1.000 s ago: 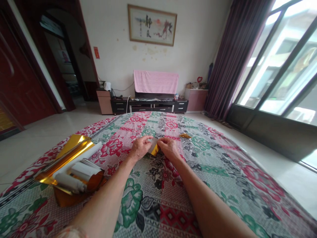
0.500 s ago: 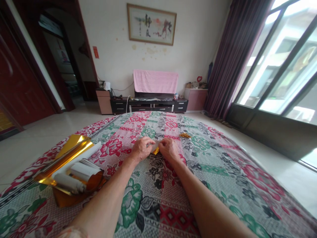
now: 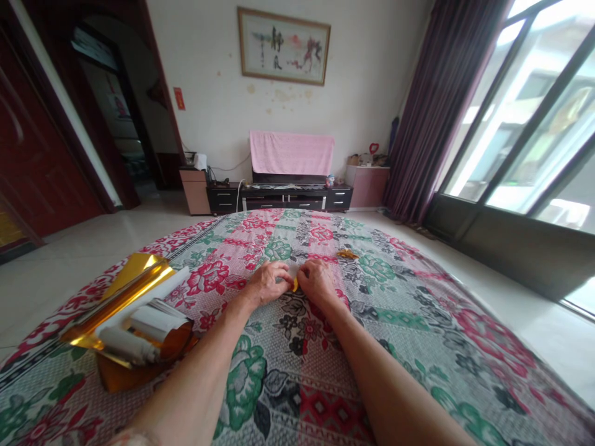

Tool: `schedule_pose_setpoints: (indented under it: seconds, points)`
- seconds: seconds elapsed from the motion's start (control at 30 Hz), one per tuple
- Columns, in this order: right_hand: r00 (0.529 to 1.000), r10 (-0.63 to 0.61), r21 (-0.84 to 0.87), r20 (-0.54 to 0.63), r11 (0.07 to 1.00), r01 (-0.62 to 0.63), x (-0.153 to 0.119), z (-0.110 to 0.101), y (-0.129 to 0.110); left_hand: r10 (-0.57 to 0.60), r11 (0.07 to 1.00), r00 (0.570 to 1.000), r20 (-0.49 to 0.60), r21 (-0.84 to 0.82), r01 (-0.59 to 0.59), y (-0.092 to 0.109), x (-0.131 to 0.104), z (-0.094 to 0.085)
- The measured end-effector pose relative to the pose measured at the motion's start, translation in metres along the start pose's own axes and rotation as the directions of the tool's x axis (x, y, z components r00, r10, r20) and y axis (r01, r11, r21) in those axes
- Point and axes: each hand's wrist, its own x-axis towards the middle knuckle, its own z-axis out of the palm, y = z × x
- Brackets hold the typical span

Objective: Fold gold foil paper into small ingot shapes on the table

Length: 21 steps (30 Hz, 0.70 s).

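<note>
A small piece of gold foil (image 3: 295, 284) shows between my two hands, low over the patterned cloth. My left hand (image 3: 270, 282) has its thumb and fingers closed on the foil's left side. From the right, my right hand (image 3: 316, 280) pinches the same piece, its fingers curled and partly hidden behind the knuckles. Something pale, too small to make out, lies between the fingertips. A crumpled gold piece (image 3: 348, 254) rests on the cloth beyond my right hand.
At the left lie gold foil sheets (image 3: 134, 291) with white rolls (image 3: 155, 320) and a grey-white tube (image 3: 125, 345) on them. The floral cloth (image 3: 400, 347) covers the surface. Beyond its far edge stands a low cabinet (image 3: 283, 201) under a pink cloth (image 3: 292, 152).
My left hand has moved slightly down and right, closer to my right hand. Less of the gold foil shows between them.
</note>
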Motion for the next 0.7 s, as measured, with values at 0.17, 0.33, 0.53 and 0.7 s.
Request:
schedule_pose_setpoints:
  seconds: [0.17, 0.33, 0.53, 0.7]
  points:
    - [0.996, 0.073, 0.01, -0.046, 0.997, -0.072, -0.001, -0.004, 0.001, 0.02, 0.999, 1.0, 0.004, 0.049, -0.02, 0.001, 0.0, 0.0]
    - [1.0, 0.02, 0.009, -0.015, 1.0, -0.019, -0.003, -0.008, 0.003, 0.038, 0.998, 0.999, -0.006, 0.058, -0.038, -0.001, 0.0, 0.001]
    - [0.998, -0.035, -0.009, 0.048, 0.999, 0.035, -0.005, -0.012, 0.004, 0.044, 0.994, 0.999, 0.01, 0.104, -0.045, 0.0, 0.0, 0.001]
    - [0.991, -0.134, -0.127, 0.024, 0.983, 0.136, -0.008, -0.018, -0.005, 0.084, 0.985, 0.996, -0.013, 0.152, -0.081, 0.002, -0.001, 0.0]
